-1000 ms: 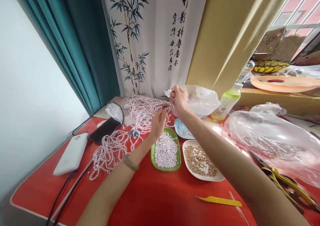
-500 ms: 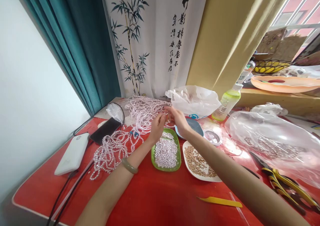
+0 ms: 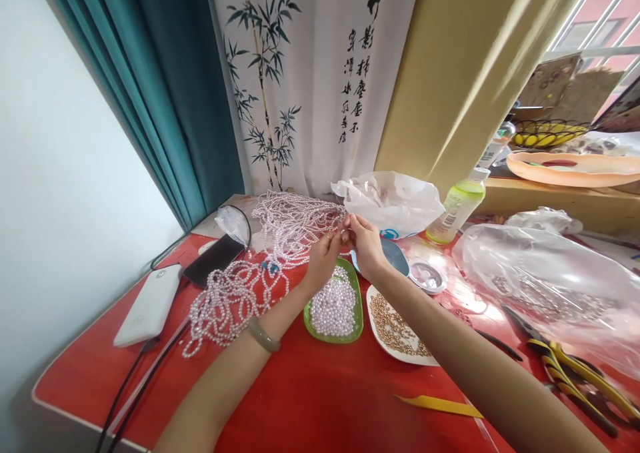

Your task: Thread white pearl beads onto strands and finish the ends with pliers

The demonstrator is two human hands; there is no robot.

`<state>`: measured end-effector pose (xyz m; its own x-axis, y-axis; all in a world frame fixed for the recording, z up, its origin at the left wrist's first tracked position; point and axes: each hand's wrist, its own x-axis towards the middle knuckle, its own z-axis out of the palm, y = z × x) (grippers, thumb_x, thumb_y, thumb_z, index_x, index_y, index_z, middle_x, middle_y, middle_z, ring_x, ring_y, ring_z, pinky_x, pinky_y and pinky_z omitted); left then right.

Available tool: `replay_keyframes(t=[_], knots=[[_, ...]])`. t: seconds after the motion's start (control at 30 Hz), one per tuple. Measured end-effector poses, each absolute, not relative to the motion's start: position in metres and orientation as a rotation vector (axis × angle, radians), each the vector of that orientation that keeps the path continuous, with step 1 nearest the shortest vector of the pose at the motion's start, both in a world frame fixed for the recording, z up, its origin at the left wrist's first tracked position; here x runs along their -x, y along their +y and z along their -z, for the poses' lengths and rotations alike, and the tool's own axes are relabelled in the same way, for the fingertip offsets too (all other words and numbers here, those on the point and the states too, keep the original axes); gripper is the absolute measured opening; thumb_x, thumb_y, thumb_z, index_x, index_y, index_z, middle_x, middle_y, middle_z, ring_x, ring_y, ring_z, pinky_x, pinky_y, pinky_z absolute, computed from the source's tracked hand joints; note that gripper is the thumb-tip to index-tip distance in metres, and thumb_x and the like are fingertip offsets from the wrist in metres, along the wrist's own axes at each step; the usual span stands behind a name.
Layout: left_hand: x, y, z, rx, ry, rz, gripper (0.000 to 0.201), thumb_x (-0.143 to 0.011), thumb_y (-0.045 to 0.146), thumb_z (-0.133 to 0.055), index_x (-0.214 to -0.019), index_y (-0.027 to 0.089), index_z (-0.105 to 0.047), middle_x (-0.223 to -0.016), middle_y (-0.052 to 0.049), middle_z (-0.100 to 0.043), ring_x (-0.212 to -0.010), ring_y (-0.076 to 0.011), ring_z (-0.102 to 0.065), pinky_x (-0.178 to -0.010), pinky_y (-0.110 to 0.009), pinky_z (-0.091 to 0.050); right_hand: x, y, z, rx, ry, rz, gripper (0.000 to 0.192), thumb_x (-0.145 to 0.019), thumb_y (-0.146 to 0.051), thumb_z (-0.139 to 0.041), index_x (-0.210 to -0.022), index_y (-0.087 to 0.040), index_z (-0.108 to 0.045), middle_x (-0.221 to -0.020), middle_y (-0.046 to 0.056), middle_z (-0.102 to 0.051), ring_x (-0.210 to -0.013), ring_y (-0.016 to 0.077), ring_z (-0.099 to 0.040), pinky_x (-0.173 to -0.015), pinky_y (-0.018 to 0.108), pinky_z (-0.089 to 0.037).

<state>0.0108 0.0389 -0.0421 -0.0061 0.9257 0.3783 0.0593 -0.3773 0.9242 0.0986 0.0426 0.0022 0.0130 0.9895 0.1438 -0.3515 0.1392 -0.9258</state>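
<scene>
My left hand (image 3: 325, 256), with a jade-like bangle (image 3: 263, 335) on its wrist, pinches thumb and fingers together above the far end of a green tray (image 3: 359, 319). Fingertips of my right hand (image 3: 367, 241) are closed and meet those of the left. What lies between them is too small to make out. White pearl beads (image 3: 335, 306) fill the tray below. Just behind and left of my hands lies a heap of pale pink bead strands (image 3: 287, 223). More looped strands (image 3: 225, 306) lie nearer on the left, by a small blue piece (image 3: 271, 267).
Gold beads (image 3: 393, 326) lie on a white plate (image 3: 400, 356) under my right forearm. Yellow tweezers (image 3: 445, 405), pliers (image 3: 565, 366), plastic bags (image 3: 390, 203), a bottle (image 3: 457, 206) and a round container (image 3: 427, 275) stand rightward. A power bank (image 3: 149, 306) and black phone (image 3: 214, 261) lie left.
My hands have shifted slightly right and drawn closer, fingertips now meeting. My right hand has come down a little. The view has moved slightly.
</scene>
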Motion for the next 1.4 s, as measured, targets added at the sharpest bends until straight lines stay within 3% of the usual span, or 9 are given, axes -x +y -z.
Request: replay_keyframes(t=[0.13, 0.37, 0.67, 0.87, 1.03, 1.23, 1.33, 1.4], knots=[[-0.017, 0.036, 0.041, -1.561, 1.028, -1.498, 0.023, -0.085, 0.031, -0.038, -0.070, 0.016, -0.049, -0.065, 0.001, -0.050, -0.060, -0.0099, -0.043, -0.057, -0.021, -0.033, -0.096, 0.045, -0.005, 0.856, -0.973, -1.252, 0.023, -0.070, -0.034, -0.056, -0.059, -0.018, -0.043, -0.049, -0.005, -0.041, -0.040, 0.0051, -0.034, -0.037, 0.018, -0.024], [-0.012, 0.026, 0.061, -1.671, 1.149, -1.402, 0.031, -0.086, 0.034, -0.036, -0.059, 0.018, -0.031, -0.053, 0.005, -0.030, -0.050, -0.0084, -0.028, -0.050, -0.021, -0.024, -0.136, 0.077, -0.036, 0.897, -0.782, -1.060, 0.019, -0.078, -0.018, -0.041, -0.060, -0.019, -0.036, -0.045, -0.009, -0.022, -0.035, 0.0042, -0.016, -0.032, 0.017, -0.010], [-0.008, 0.028, 0.070, -1.896, 1.249, -1.175, 0.029, -0.086, 0.032, -0.033, -0.061, 0.017, -0.040, -0.052, 0.004, -0.037, -0.049, -0.0092, -0.034, -0.051, -0.022, -0.026, -0.184, 0.113, -0.074, 0.918, -0.750, -0.898, 0.027, -0.084, -0.027, -0.041, -0.059, -0.019, -0.037, -0.046, -0.008, -0.026, -0.034, 0.0038, -0.023, -0.032, 0.016, -0.017], [-0.002, 0.028, 0.075, -1.970, 1.303, -0.946, 0.028, -0.080, 0.026, -0.038, -0.060, 0.016, -0.054, -0.056, 0.001, -0.054, -0.053, -0.0110, -0.045, -0.054, -0.023, -0.033, -0.198, 0.125, -0.097, 0.969, -0.861, -0.769, 0.029, -0.086, -0.027, -0.040, -0.058, -0.019, -0.040, -0.048, -0.007, -0.030, -0.035, 0.0034, -0.027, -0.034, 0.018, -0.019], [0.004, 0.025, 0.070, -2.084, 1.230, -0.855, 0.019, -0.072, 0.015, -0.045, -0.074, 0.017, -0.064, -0.080, -0.003, -0.065, -0.072, -0.0143, -0.056, -0.068, -0.025, -0.042, -0.201, 0.117, -0.103, 1.047, -1.051, -0.709, 0.022, -0.084, -0.018, -0.041, -0.066, -0.016, -0.052, -0.051, -0.005, -0.038, -0.037, 0.0027, -0.035, -0.037, 0.018, -0.025], [0.006, 0.017, 0.055, -2.196, 1.151, -0.885, 0.019, -0.072, 0.011, -0.049, -0.077, 0.019, -0.066, -0.088, -0.003, -0.066, -0.087, -0.0168, -0.055, -0.086, -0.031, -0.039, -0.236, 0.120, -0.092, 1.364, -1.260, -0.448, 0.020, -0.082, -0.009, -0.039, -0.083, -0.016, -0.057, -0.053, -0.003, -0.048, -0.041, 0.0054, -0.044, -0.044, 0.020, -0.033], [-0.007, 0.003, 0.045, -2.282, 1.032, -0.825, 0.014, -0.076, 0.019, -0.054, -0.078, 0.021, -0.067, -0.086, -0.002, -0.066, -0.088, -0.0177, -0.053, -0.083, -0.031, -0.038, -0.266, 0.120, -0.076, 1.581, -1.353, -0.279, 0.019, -0.071, 0.000, -0.050, -0.063, -0.015, -0.059, -0.045, -0.004, -0.041, -0.045, 0.0065, -0.042, -0.049, 0.022, -0.031], [-0.022, -0.009, 0.038, -2.367, 0.852, -0.688, 0.012, -0.077, 0.023, -0.056, -0.080, 0.022, -0.068, -0.084, -0.002, -0.066, -0.087, -0.0174, -0.052, -0.078, -0.028, -0.039, -0.284, 0.116, -0.062, 1.664, -1.315, -0.247, 0.029, -0.059, 0.010, -0.055, -0.043, -0.014, -0.050, -0.040, -0.006, -0.031, -0.050, 0.0076, -0.041, -0.054, 0.024, -0.030]])
